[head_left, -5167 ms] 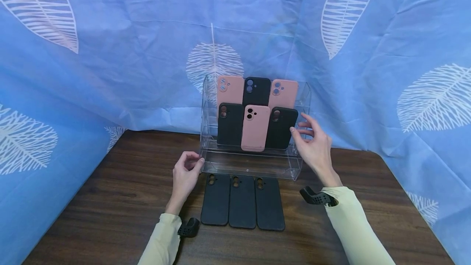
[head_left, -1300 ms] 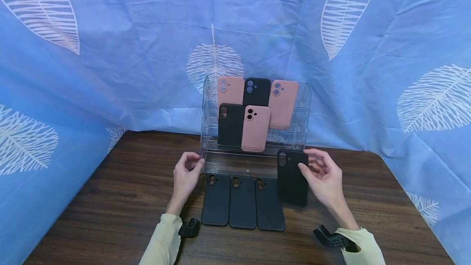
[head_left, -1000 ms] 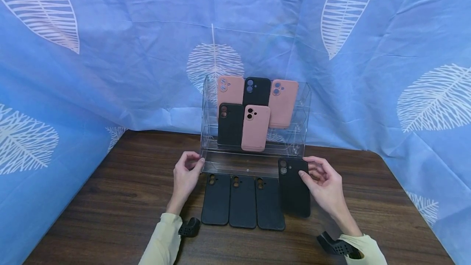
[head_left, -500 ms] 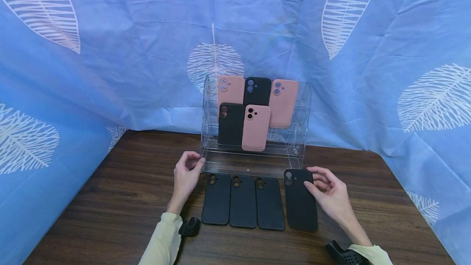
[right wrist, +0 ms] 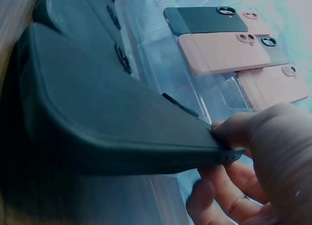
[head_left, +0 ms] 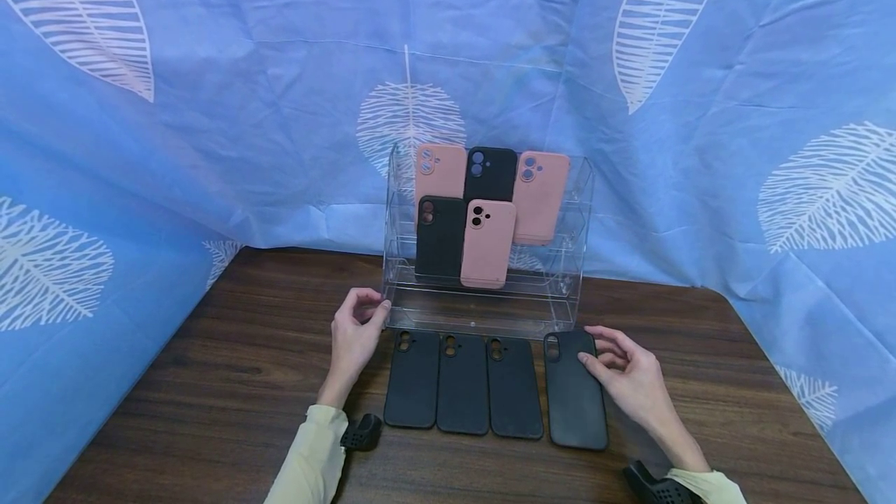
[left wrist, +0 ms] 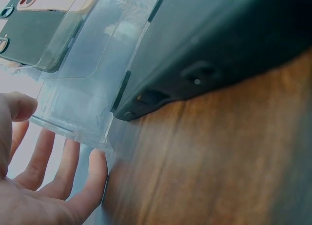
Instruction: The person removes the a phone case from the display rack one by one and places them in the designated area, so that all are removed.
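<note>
My right hand (head_left: 630,379) pinches the upper right edge of a black phone case (head_left: 577,403), thumb on its back face and fingers beneath. In the right wrist view that case (right wrist: 122,108) fills the foreground, its top end between thumb and fingers. It lies almost flat at the right of a row of three black phone cases (head_left: 463,387), a narrow gap apart. My left hand (head_left: 355,337) grips the left side panel of a clear tiered display stand (head_left: 472,324); in the left wrist view the thumb and fingertips take the panel (left wrist: 73,108) from opposite sides.
On the stand's upper tiers lean pink phone cases (head_left: 488,243) and black phone cases (head_left: 439,238), the right slot of the front row bare. The brown wooden table (head_left: 231,379) ends behind at a blue leaf-print cloth (head_left: 294,115).
My right hand has taken the black case from the stand's front row, at right, and brought it down toward me to the right of the table row. The left hand has stayed put.
</note>
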The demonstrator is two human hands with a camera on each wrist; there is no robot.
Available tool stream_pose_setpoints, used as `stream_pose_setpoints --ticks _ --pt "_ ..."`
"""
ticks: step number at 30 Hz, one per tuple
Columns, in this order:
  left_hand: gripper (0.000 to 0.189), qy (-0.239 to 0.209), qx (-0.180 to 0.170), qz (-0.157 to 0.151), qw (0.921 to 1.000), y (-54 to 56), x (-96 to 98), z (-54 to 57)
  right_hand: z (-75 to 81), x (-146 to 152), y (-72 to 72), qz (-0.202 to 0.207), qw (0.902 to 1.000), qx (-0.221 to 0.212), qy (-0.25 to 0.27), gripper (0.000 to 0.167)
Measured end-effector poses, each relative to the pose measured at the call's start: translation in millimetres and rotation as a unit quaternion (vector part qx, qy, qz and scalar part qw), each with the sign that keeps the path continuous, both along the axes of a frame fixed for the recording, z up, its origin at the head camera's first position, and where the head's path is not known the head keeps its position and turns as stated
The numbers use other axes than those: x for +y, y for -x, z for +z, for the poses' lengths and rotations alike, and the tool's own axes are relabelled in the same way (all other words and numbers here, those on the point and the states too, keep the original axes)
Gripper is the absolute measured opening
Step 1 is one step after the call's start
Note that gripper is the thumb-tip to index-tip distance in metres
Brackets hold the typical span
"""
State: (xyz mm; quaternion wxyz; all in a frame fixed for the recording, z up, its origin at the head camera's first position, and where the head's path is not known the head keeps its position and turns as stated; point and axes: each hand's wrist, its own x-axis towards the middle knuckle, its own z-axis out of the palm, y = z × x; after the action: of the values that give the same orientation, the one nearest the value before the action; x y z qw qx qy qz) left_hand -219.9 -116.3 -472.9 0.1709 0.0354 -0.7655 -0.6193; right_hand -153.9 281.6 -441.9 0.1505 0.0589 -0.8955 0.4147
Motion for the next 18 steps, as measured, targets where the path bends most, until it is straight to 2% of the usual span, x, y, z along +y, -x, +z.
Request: stream_pose_setpoints --ticks 5,10,18 --pt "0.017 0.000 0.000 0.001 1.0000 0.3 0.1 0.2 -2.0 0 3.7 -0.033 0.9982 -0.011 -0.049 0.040" --pt "0.018 -0.001 -0.005 0.002 1.0000 0.7 0.0 0.3 -6.3 1 9.2 -0.046 0.9947 -0.020 -0.090 0.038" --pt "0.017 -0.002 -0.007 0.002 1.0000 0.4 0.3 0.6 -10.7 1 14.6 -0.051 0.9918 -0.056 -0.104 0.036"
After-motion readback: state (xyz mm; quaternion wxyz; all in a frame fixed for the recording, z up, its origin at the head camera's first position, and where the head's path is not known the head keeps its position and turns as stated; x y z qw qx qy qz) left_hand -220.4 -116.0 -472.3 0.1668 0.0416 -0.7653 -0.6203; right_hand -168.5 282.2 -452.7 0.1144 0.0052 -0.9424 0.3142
